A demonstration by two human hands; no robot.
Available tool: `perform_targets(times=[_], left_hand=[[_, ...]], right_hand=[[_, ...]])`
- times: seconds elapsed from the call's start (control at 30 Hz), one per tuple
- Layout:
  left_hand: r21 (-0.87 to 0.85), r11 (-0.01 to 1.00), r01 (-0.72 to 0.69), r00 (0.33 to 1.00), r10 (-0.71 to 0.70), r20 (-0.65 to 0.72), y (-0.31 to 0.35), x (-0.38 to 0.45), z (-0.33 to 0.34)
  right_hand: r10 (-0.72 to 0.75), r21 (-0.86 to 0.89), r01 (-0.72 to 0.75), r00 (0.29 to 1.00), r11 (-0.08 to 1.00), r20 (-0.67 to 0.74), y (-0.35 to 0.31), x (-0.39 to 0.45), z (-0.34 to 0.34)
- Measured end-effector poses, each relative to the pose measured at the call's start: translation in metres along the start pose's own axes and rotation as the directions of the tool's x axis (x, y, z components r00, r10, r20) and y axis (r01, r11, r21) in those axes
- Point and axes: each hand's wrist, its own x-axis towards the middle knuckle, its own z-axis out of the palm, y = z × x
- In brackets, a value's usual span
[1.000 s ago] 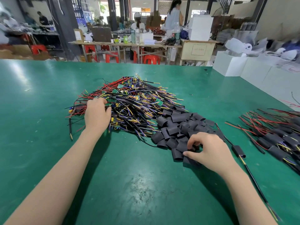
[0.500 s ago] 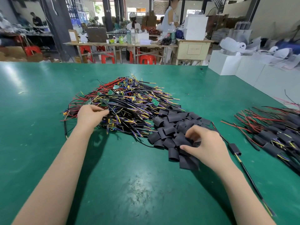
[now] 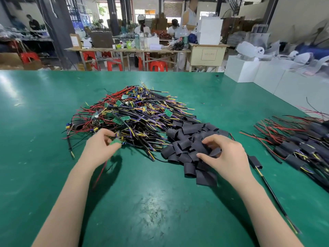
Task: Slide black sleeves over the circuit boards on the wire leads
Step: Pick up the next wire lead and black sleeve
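Observation:
A tangled heap of wire leads (image 3: 135, 114) with small green circuit boards lies on the green table (image 3: 160, 211). My left hand (image 3: 99, 148) pinches one green circuit board (image 3: 115, 142) at the heap's near edge; a red wire trails down from it. To the right lies a pile of short black sleeves (image 3: 188, 139). My right hand (image 3: 226, 154) is over that pile's right side, thumb and fingers curled round a black sleeve (image 3: 214, 152).
A single sleeved lead (image 3: 255, 162) lies just right of my right hand, its wire running toward me. A pile of sleeved leads (image 3: 299, 139) covers the table's right side. White boxes (image 3: 249, 72) stand beyond the right edge; people work at far tables.
My left hand has drawn back from the heap toward me, lifting out a green board on its wire. My right hand shifted slightly within the sleeve pile.

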Motion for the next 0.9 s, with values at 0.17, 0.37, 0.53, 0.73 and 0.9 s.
perform_targets(times=[0.17, 0.37, 0.53, 0.73, 0.9], left_hand=[[0.29, 0.957, -0.002, 0.978, 0.062, -0.199, 0.007, -0.009, 0.01], [0.277, 0.959, -0.052, 0.94, 0.141, -0.312, 0.014, -0.009, 0.027], [0.104, 0.979, -0.174, 0.89, 0.201, -0.409, 0.019, -0.006, 0.017], [0.277, 0.952, -0.128, 0.803, 0.263, -0.535, 0.022, -0.018, 0.007], [0.25, 0.959, -0.137, 0.866, 0.238, -0.439, 0.01, -0.013, -0.004]], right_hand=[[-0.007, -0.005, 0.007, 1.0, 1.0, 0.008, 0.0, -0.001, 0.002], [-0.01, -0.019, 0.011, 1.0, 1.0, 0.01, -0.001, -0.001, 0.002], [-0.017, -0.023, 0.017, 1.0, 1.0, 0.009, -0.001, -0.001, 0.002], [-0.03, -0.025, 0.03, 1.0, 0.999, 0.002, -0.001, -0.001, 0.003], [-0.042, -0.008, 0.042, 0.999, 0.999, -0.017, 0.0, -0.001, 0.003]])
